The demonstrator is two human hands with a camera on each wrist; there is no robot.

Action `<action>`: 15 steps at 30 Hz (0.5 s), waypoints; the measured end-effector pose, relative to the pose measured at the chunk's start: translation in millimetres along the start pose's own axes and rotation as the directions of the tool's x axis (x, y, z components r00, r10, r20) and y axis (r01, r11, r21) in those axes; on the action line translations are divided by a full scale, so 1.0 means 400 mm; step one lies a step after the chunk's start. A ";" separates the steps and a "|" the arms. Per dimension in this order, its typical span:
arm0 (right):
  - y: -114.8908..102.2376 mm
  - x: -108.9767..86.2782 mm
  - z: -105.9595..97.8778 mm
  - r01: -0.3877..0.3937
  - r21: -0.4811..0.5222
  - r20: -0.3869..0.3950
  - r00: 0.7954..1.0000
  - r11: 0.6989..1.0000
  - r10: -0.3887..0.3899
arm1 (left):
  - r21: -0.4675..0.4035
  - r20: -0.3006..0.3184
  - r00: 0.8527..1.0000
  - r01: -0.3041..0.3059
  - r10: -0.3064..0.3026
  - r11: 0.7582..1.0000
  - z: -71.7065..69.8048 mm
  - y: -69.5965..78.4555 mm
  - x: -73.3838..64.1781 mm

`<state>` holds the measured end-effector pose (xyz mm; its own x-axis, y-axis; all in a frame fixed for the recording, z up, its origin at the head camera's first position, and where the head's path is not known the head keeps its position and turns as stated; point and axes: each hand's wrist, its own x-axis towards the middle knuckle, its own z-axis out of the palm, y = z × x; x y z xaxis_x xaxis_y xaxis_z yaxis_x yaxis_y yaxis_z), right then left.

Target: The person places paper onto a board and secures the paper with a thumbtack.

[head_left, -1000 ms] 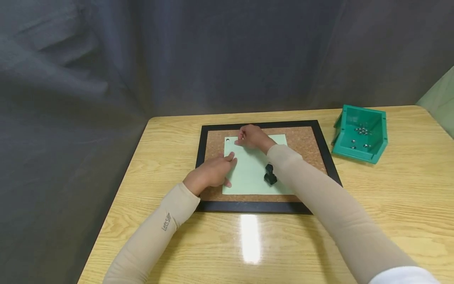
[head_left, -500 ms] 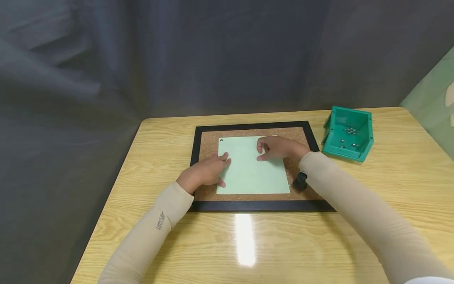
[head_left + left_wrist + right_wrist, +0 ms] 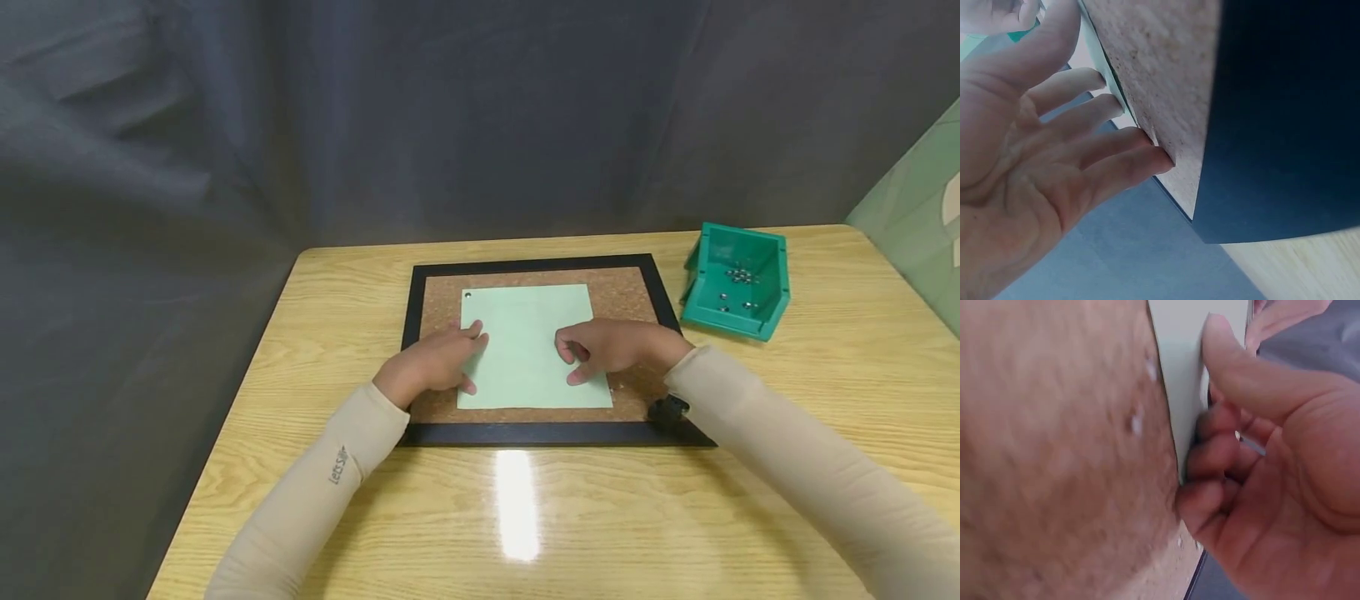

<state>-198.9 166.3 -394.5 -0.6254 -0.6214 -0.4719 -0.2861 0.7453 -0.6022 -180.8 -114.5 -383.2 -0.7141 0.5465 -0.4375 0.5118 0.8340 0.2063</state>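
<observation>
A pale green sheet of paper (image 3: 525, 350) lies on a cork board (image 3: 622, 292) with a black frame (image 3: 510, 434). One small shiny tack (image 3: 468, 294) sits at the sheet's top left corner. My left hand (image 3: 438, 360) rests with spread fingers over the sheet's left edge; in the left wrist view its fingertips (image 3: 1163, 159) meet the cork. At the sheet's right part is my right hand (image 3: 618, 346), its fingers loosely bent and the thumb apart from them. In the right wrist view those bent fingers (image 3: 1213, 453) and thumb lie along the paper's edge.
A green plastic bin (image 3: 738, 327) with several small shiny tacks (image 3: 741, 275) in it stands on the wooden table (image 3: 360, 300), right of the board. Behind the table hangs a dark curtain (image 3: 480, 125). A small black device (image 3: 667, 410) is at my right wrist.
My right hand has moved from the sheet's top edge down and right to its right part. The left hand has stayed on the left edge. The head view has shifted slightly.
</observation>
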 end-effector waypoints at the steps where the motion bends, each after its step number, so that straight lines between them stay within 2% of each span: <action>1: -0.001 0.001 -0.005 0.001 -0.008 -0.001 1.000 1.000 -0.001 | 0.000 0.000 1.000 -0.002 0.002 1.000 -0.001 0.000 -0.001; 5: -0.007 0.033 -0.038 0.031 -0.093 -0.077 0.996 0.995 -0.038 | 0.001 0.004 1.000 -0.017 0.017 1.000 -0.008 0.003 -0.001; 10: -0.039 0.132 -0.067 0.037 -0.192 -0.203 0.976 0.981 -0.076 | 0.027 0.005 1.000 -0.016 0.016 1.000 -0.010 0.003 0.008; 13: -0.062 0.179 -0.067 0.034 -0.232 -0.227 0.970 0.972 -0.088 | 0.033 -0.004 1.000 -0.019 0.019 0.999 -0.007 0.006 0.012; 15: -0.077 0.192 -0.061 0.028 -0.259 -0.211 0.974 0.966 -0.085 | 0.029 -0.006 1.000 -0.023 0.023 0.999 -0.003 0.011 0.013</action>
<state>-255.7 101.7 -396.5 -0.7376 -0.6177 -0.2728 -0.4819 0.7645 -0.4282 -183.1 -107.8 -383.4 -0.7053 0.5659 -0.4270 0.5414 0.8188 0.1909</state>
